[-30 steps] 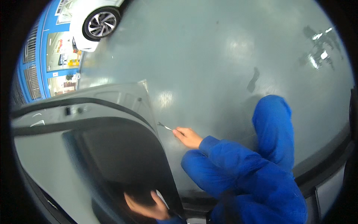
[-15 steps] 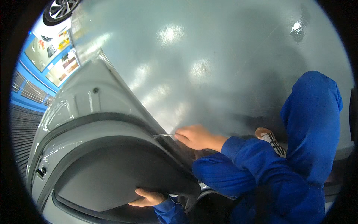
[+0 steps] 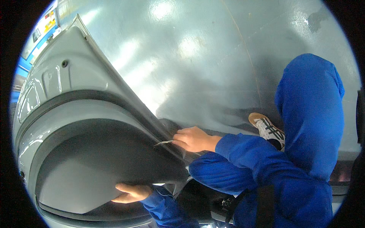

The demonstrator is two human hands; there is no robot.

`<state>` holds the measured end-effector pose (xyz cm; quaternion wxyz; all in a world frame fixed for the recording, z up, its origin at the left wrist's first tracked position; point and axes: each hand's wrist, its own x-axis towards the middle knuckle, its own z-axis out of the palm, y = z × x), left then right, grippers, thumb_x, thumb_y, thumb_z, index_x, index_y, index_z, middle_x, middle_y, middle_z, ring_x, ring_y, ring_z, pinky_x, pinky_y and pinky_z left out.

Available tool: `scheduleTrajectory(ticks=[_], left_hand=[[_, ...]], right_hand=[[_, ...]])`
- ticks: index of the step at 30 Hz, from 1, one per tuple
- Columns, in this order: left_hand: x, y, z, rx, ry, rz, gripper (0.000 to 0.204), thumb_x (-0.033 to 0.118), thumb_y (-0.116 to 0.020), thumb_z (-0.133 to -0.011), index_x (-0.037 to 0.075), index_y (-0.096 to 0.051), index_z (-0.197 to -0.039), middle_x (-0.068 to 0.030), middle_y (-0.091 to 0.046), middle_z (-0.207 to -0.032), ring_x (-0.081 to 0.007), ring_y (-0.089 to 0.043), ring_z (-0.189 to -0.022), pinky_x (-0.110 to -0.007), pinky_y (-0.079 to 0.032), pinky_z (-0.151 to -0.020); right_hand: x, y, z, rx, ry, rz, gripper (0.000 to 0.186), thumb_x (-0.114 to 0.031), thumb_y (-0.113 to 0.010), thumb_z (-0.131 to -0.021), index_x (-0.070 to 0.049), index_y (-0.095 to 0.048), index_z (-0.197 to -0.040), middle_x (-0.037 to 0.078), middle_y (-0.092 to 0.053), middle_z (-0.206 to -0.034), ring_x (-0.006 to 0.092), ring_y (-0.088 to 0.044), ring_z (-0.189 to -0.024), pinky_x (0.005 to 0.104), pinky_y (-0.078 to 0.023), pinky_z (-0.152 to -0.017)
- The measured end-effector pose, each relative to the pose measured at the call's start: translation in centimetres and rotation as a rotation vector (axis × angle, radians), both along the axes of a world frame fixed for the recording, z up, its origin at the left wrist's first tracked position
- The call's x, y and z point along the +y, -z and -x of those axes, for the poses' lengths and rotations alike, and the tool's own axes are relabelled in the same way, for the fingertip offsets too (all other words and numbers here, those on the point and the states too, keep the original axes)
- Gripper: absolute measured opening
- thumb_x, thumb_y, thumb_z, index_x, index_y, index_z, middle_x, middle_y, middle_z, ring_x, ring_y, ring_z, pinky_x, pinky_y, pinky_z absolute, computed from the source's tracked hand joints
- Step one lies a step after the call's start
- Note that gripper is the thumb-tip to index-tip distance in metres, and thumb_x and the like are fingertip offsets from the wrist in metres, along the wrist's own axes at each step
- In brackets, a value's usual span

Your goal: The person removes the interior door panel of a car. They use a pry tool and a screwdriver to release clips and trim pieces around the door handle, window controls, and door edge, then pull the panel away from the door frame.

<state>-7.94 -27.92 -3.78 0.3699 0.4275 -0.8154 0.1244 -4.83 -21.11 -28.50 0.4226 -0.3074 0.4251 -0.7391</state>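
A grey car door (image 3: 78, 49) stands open on the left, with a dark trim panel (image 3: 87, 152) on its inner side and a black rubber seal (image 3: 81, 94) curving round it. My left hand (image 3: 131, 193) is closed on the panel's near edge, thumb on top and the fingers partly hidden beneath. In my right hand (image 3: 194, 139) is a thin, slightly bent metal tool (image 3: 164, 142), pinched at its end. Its tip lies over the panel's right border; whether it touches I cannot tell.
My bent knee in blue trousers (image 3: 310, 98) rises at the right, above a white shoe with dark stripes (image 3: 268, 128). A shiny grey floor (image 3: 197, 72) spreads beyond the door. Posters on a blue wall (image 3: 45, 24) show at the far left.
My view has shifted, so the door appears lower and further left. The tool's tip has moved from near the seal onto the trim panel's border. Both hands keep their hold.
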Motion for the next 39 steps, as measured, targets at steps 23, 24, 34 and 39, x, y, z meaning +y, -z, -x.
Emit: scheduleTrajectory(ticks=[23, 24, 34, 39], left_hand=[[0.3, 0.5, -0.4, 0.084, 0.087, -0.036, 0.057, 0.023, -0.075, -0.095, -0.005, -0.050, -0.137, -0.0226, -0.058, -0.134, -0.0298, -0.060, -0.115, -0.043, -0.051, -0.102], [0.3, 0.5, -0.5, 0.073, 0.088, -0.044, 0.056, 0.022, -0.075, -0.095, -0.005, -0.050, -0.137, -0.0226, -0.059, -0.134, -0.0295, -0.061, -0.115, -0.043, -0.051, -0.102], [4.5, 2.7, -3.5, 0.240, 0.059, 0.036, 0.042, 0.015, -0.066, -0.100, -0.010, -0.054, -0.132, -0.0235, -0.065, -0.122, -0.0305, -0.063, -0.109, -0.041, -0.050, -0.097], [16.2, 8.8, -8.4, 0.884, 0.141, -0.475, 0.020, 0.013, -0.055, -0.097, -0.004, -0.066, -0.098, -0.0187, -0.065, -0.096, -0.0296, -0.062, -0.091, -0.041, -0.050, -0.087]], right_hand=[[0.8, 3.6, -2.5, 0.318, -0.138, 0.001, 0.028, -0.031, -0.061, -0.098, -0.007, -0.067, -0.085, 0.014, -0.064, -0.079, 0.0403, -0.066, -0.073, 0.0526, -0.052, -0.064], [0.8, 3.0, -2.5, 0.326, -0.142, -0.014, 0.029, -0.033, -0.061, -0.098, -0.007, -0.067, -0.084, 0.015, -0.066, -0.079, 0.0399, -0.067, -0.075, 0.0527, -0.053, -0.064], [-1.3, 0.3, -2.1, 0.496, -0.284, 0.008, 0.029, -0.032, -0.057, -0.101, -0.007, -0.067, -0.092, 0.018, -0.066, -0.083, 0.0429, -0.065, -0.079, 0.0547, -0.051, -0.067], [-2.8, 1.4, -2.6, 0.580, -0.312, 0.030, 0.040, -0.040, -0.058, -0.099, -0.004, -0.067, -0.084, 0.024, -0.069, -0.087, 0.0460, -0.067, -0.081, 0.0549, -0.053, -0.071]])
